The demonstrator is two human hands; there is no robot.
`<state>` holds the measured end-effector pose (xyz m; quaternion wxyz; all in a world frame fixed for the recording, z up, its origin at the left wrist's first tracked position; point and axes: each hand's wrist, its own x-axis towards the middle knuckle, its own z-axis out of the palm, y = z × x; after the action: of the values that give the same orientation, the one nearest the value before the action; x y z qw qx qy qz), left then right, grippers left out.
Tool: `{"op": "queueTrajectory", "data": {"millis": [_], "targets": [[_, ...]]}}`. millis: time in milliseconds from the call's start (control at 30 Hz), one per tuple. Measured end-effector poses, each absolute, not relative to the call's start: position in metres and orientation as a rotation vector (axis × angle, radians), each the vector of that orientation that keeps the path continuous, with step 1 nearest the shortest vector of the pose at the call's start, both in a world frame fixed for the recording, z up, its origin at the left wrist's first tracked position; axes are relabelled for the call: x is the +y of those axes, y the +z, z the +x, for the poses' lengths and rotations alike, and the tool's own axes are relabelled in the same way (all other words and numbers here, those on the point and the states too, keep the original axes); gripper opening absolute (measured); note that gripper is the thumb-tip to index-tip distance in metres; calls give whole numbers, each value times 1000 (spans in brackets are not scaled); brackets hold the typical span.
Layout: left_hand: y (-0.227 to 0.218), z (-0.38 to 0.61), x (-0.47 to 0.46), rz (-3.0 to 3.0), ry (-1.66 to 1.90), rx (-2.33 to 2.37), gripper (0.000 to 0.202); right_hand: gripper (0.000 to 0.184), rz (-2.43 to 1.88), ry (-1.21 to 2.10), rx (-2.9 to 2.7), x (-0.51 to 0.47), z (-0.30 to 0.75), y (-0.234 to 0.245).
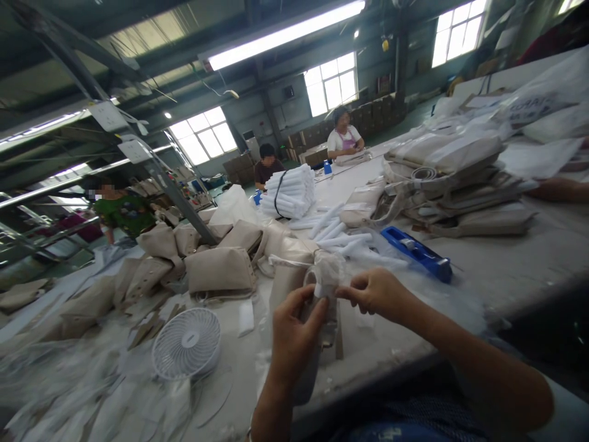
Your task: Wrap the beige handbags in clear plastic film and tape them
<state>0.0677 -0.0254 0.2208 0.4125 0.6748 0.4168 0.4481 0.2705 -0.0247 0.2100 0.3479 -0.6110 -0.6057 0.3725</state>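
Note:
My left hand (297,328) pinches a looped strap with a white translucent wrap (330,269) around it, thumb and fingers closed. At the right edge of that wrap, the fingertips of my right hand (380,293) are pressed together on it. Under and behind my left hand stands a beige bag (284,283), partly covered by the hand and wrap. A small metal fitting shows just below my fingers. To the right lies a blue tape dispenser (416,253), apart from both hands.
A white fan (186,344) stands at the left, among plastic film. Beige bags (221,270) lie behind it; more are stacked (455,166) at the right. A tied bundle of white rolls (289,191) and loose rolls lie ahead. Co-workers (344,138) sit across the table.

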Motion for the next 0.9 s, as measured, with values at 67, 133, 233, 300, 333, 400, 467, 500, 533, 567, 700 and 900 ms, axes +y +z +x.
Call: {"op": "queueTrajectory", "data": {"millis": [67,133,233,300,333,400,467,500,533,567,700,900], "targets": [[223,67,-27,1610,1110,1022,31,55,-1492,1050,-1555,-18,269,202],[224,66,-27,1507,1095,1004,33,56,-1408,1091,-1544,-11,268,193],[224,64,-25,1386,1104,995,36,56,-1397,1012,-1497,-5,270,182],[224,62,-23,1332,1126,995,39,52,-1373,904,-1442,-7,271,179],[225,61,-21,1311,1138,1001,41,49,-1340,849,-1403,-11,271,179],[226,59,-18,1273,1160,1015,41,42,-1246,783,-1321,-24,267,184],[226,59,-17,1235,1176,1008,44,48,-1161,764,-1279,-39,261,193],[226,60,-17,1221,1180,997,47,55,-1140,768,-1289,-46,257,199],[225,61,-17,1210,1178,983,51,62,-1130,774,-1320,-52,253,204],[225,63,-18,1202,1164,967,56,68,-1132,780,-1362,-56,249,209],[221,70,-21,1195,1093,938,63,73,-1164,805,-1470,-58,238,218],[224,64,-21,1153,1123,938,69,68,-1113,857,-1470,-41,241,207]]}}
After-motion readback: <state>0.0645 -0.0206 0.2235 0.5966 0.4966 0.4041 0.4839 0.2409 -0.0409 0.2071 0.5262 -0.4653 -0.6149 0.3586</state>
